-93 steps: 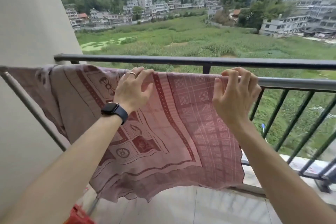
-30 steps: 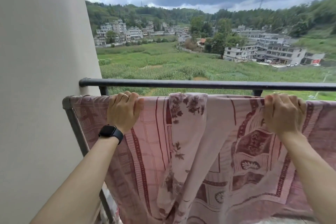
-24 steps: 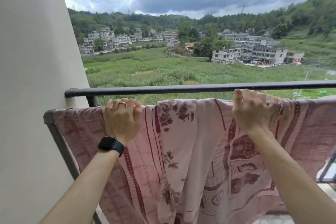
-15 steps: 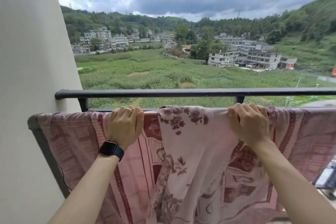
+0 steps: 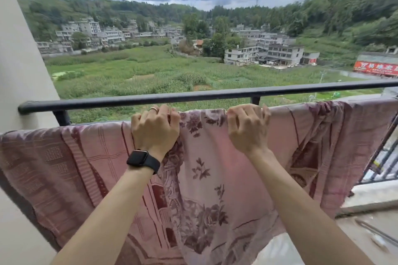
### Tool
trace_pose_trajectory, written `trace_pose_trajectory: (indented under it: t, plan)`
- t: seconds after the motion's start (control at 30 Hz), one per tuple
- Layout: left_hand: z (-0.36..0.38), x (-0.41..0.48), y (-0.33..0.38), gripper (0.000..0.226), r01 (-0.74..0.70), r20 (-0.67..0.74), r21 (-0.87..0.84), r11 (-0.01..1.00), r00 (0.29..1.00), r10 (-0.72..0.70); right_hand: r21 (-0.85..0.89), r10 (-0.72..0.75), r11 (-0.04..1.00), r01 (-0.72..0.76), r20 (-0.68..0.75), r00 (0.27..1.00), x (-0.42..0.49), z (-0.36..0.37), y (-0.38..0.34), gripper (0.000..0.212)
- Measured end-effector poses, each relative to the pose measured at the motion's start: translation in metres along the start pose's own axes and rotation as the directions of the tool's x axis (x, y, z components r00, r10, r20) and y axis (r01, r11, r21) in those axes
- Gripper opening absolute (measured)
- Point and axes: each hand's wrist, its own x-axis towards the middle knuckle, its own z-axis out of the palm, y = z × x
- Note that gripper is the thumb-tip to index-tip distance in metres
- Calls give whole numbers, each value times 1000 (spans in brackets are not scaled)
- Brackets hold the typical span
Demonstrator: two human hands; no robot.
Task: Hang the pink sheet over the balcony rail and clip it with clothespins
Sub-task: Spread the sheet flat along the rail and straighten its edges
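The pink patterned sheet point(image 5: 64, 163) hangs draped over the lower balcony rail, which it covers from the left wall to the right edge of view. A paler floral panel of it point(image 5: 204, 157) falls down the middle. My left hand point(image 5: 155, 129), with a ring and a black watch on the wrist, grips the sheet's top fold on the rail. My right hand point(image 5: 247, 129) grips the same fold a short way to the right, the floral panel between them. No clothespins are in view.
A dark upper rail point(image 5: 193, 95) runs across just behind and above the sheet. A pale wall point(image 5: 19, 60) closes the left side. Vertical balusters point(image 5: 385, 148) and a concrete ledge show at the right. Fields and buildings lie far below.
Both hands have slid along the top fold toward each other, the left to the right and the right to the left. The view has shifted, showing more sheet on the left.
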Motion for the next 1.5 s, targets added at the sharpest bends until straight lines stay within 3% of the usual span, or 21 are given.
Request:
trace_pose_trajectory:
  t: [0.13, 0.27, 0.4, 0.47, 0.53, 0.6, 0.67, 0.73, 0.8, 0.93, 1.07, 1.17, 1.2, 1.27, 1.37, 1.43, 1.5]
  plan:
    - [7, -9, -21, 54, -77, -63, 44, 996, 995, 80, -17, -100, 995, 98, -124, 987, 1, 4, 16, 46]
    - [2, -13, -33, 52, -188, -76, 29, 982, 979, 190, -113, -79, 991, 65, -125, 989, 10, -11, 82, 52]
    - [-6, -15, -31, 39, -166, -119, 17, 986, 979, 167, -121, 196, 969, -214, -150, 969, 20, -23, 115, 52]
    - [-6, -13, -34, 45, -182, -99, 18, 983, 978, 183, -125, 334, 928, -352, -142, 932, 27, -32, 113, 52]
    - [0, -11, -35, 51, -169, -94, 30, 985, 981, 171, -89, 379, 916, -391, -130, 916, 31, -41, 88, 51]
    - [5, -11, -30, 52, -138, -121, 38, 990, 983, 142, 20, 262, 965, -261, -82, 962, 25, -40, 44, 54]
    - [10, -11, -26, 51, -102, -157, 33, 994, 982, 106, 106, 58, 992, -64, 59, 997, 9, -29, -3, 59]
    - [12, -12, -27, 51, -97, -185, 25, 995, 978, 100, 51, -109, 994, 101, 178, 978, -8, -12, -30, 58]
    - [15, -14, -34, 53, -125, -202, 22, 992, 971, 127, -43, -198, 977, 208, 171, 965, -14, -1, -28, 54]
    - [16, -12, -38, 49, -178, -196, -2, 984, 965, 175, -84, -149, 985, 153, 46, 988, -1, -7, 36, 57]
    - [17, -12, -34, 48, -150, -235, 17, 989, 960, 149, -149, 114, 983, -107, 35, 993, 10, -33, 101, 49]
    - [18, -14, -33, 47, -138, -240, 44, 989, 960, 144, -149, 309, 940, -306, -7, 951, 16, -40, 94, 44]
    - [18, -14, -33, 46, -124, -239, 51, 991, 962, 133, -102, 299, 949, -299, -23, 954, 16, -39, 77, 42]
    - [18, -15, -32, 49, -124, -226, 58, 991, 965, 134, -2, 138, 990, -138, -3, 990, 6, -30, 29, 43]
    - [17, -15, -34, 52, -159, -219, 54, 986, 961, 167, 35, -136, 991, 132, 155, 978, -14, -5, -25, 49]
    - [16, -15, -38, 52, -180, -198, 46, 983, 962, 186, 2, -205, 978, 208, 181, 962, -15, 0, -19, 48]
    - [16, -16, -40, 48, -207, -181, 61, 977, 960, 214, -42, -168, 984, 173, 109, 980, -9, -5, 17, 47]
